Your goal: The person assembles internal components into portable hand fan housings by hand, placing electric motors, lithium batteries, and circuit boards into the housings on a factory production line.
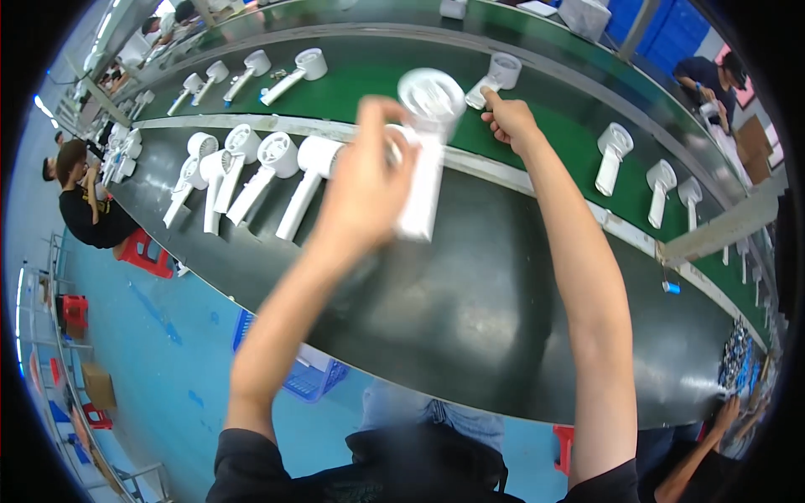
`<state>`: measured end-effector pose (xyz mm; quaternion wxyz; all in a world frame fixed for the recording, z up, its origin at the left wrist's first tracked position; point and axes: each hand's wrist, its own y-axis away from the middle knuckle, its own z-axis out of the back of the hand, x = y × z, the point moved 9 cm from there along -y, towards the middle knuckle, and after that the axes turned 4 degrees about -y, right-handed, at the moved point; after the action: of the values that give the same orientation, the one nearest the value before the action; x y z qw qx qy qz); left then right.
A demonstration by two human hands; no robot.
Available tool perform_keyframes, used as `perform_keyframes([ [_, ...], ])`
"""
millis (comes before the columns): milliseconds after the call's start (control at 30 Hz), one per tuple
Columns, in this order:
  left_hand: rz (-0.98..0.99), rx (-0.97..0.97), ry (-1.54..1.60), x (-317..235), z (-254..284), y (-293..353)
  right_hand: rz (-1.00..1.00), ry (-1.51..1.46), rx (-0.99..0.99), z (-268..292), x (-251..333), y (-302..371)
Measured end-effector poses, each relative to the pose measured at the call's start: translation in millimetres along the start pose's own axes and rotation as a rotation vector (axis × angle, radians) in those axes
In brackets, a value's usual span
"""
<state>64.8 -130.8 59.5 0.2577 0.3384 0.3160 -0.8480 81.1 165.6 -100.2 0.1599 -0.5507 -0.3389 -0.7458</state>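
Blue flooring point(176, 335) is seen in the head view, beneath a long dark green workbench point(470, 310) that is bent by the lens. Beyond a pale rail point(478, 163), a green conveyor belt point(369, 88) is run alongside it. Above the workbench, a blurred white handheld fan point(422, 189) is held near its neck by the curled fingers of the left hand point(365, 189), with its round head uppermost and its handle pointed downward. On the belt, the handle of a second white handheld fan point(505, 71) is met by the fingertips of the right hand point(511, 124); the index finger is extended and the others are bent, but whether the handle is pinched cannot be told. More white fans point(254, 191) are grouped on the workbench to the left of the left hand, and others point(616, 151) are spaced along the belt on both sides. Blue and dark parts point(738, 365) are heaped at the right end. At the left, a person in black point(80, 201) is seated on a red stool point(147, 254); below the bench edge, a blue plastic basket point(310, 384) is seen.
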Motion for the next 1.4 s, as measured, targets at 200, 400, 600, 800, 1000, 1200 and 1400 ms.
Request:
perform_keyframes([
  [200,-0.053,0.001,-0.304,144.2,40.6,-165.2,0.138,-0.174,0.043,-36.9,11.9,-5.7],
  [400,0.009,0.061,-0.249,219.4,16.2,-208.7,0.223,0.072,0.149,-10.3,15.4,91.4],
  [600,0.043,0.115,-0.496,197.2,9.4,-213.2,-0.096,0.040,0.273,12.6,-30.8,258.2],
  [800,-0.421,-0.166,-0.426,57.5,3.9,-138.0,-0.187,-0.014,0.210,29.5,-86.2,332.6],
  [1000,-0.435,0.457,-0.132,-56.6,-99.7,28.4,0.009,-0.023,-0.004,90.6,-82.4,367.0],
  [1200,-0.242,0.595,-0.025,-46.4,-152.0,66.0,0.471,0.767,-0.535,215.3,-60.9,408.9],
  [1400,-0.591,0.157,-0.341,-96.2,-119.9,99.5,0.415,0.437,-0.419,198.8,-86.0,386.8],
])
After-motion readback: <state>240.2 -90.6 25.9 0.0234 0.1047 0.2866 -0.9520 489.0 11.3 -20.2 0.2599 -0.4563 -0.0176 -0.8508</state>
